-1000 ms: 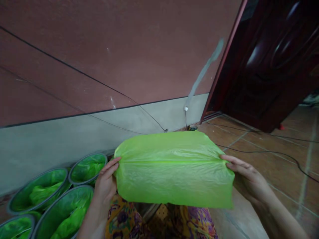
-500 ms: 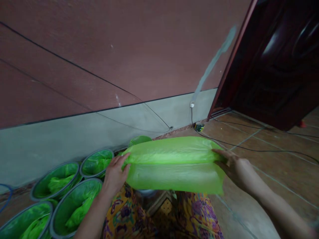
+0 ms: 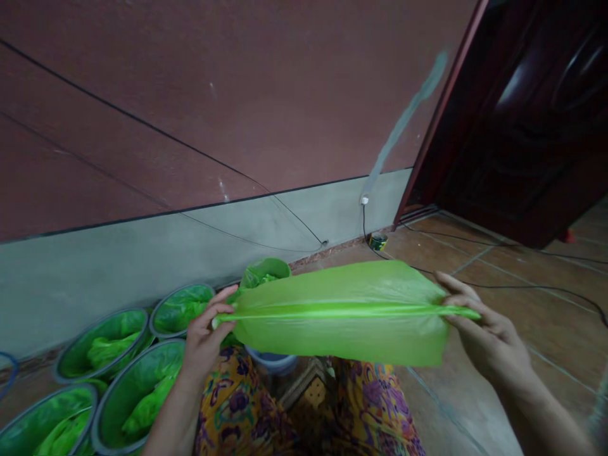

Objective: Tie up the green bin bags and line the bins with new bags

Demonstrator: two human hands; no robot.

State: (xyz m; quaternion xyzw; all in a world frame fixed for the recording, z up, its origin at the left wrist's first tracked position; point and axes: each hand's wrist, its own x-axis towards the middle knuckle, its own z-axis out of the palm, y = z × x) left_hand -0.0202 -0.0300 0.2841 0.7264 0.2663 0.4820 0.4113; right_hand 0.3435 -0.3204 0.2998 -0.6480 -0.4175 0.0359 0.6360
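Note:
I hold a light green plastic bag (image 3: 342, 313) stretched flat between both hands above my lap. My left hand (image 3: 205, 339) pinches its left end, fingers closed on the plastic. My right hand (image 3: 489, 332) grips the right end, where the edge is drawn out to a thin point. A fold line runs along the bag from hand to hand. Just behind the bag's left end stands a small pot lined with green plastic (image 3: 264, 272). A grey-blue pot (image 3: 275, 362) shows under the bag.
Several round metal pots lined with green bags (image 3: 137, 396) stand on the floor at the lower left by the wall (image 3: 142, 253). A black cable (image 3: 522, 288) crosses the tiled floor on the right. A dark wooden door (image 3: 532, 114) stands at the upper right. My patterned trousers (image 3: 266, 418) fill the bottom.
The bag has been pulled tauter and flatter between my hands, with its right end drawn out to a point. The lined pot behind the left end shows more.

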